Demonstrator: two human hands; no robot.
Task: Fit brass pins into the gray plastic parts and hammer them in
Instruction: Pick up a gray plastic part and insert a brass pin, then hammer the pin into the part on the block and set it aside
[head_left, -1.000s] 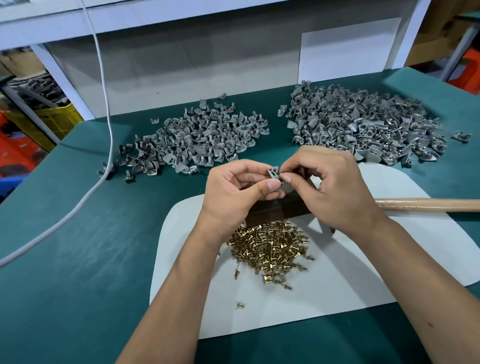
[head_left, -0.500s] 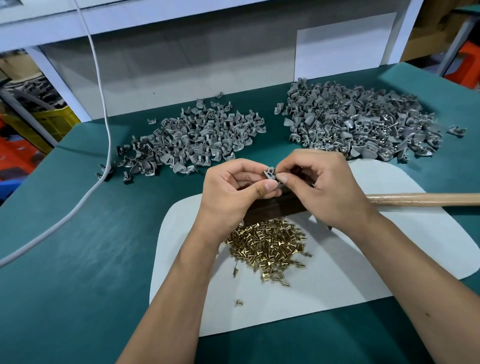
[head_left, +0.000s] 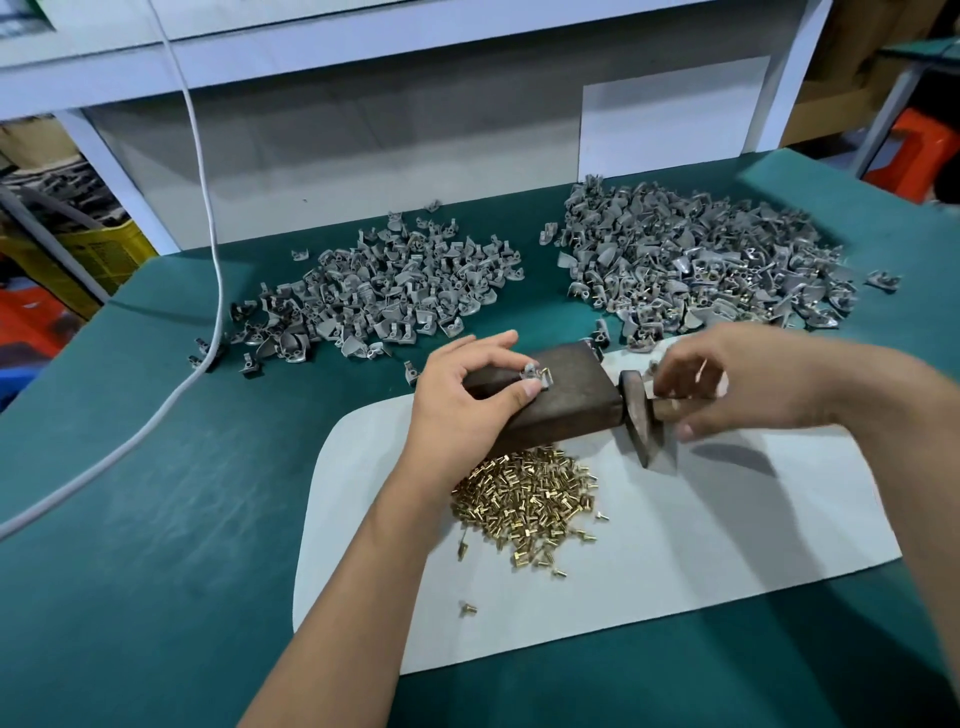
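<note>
left hand (head_left: 467, 400): pinches gray part (head_left: 531, 372) with brass pin (head_left: 545, 375) on the dark block (head_left: 561, 400)
right hand (head_left: 727, 384): blurred, fingers curl over hammer (head_left: 641, 415), grip unclear
brass pins (head_left: 524, 499): heap on white mat (head_left: 727, 545), near left wrist

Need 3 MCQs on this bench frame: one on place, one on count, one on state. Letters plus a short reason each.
1. Where does the heap of brass pins lie?
A. on the white mat
B. on the bare green table
C. on the dark block

2. How many big heaps of gray parts lie on the green table?
A. one
B. two
C. four

3. What is the left hand doing?
A. lying flat on the mat
B. holding a gray part with a pin on the dark block
C. gripping the cable

Key:
1 A, the pins sit on the mat just near of the block.
2 B, a left heap and a right heap.
3 B, thumb and fingers pinch the part on the block's top, while the right hand curls at the hammer handle.
</note>
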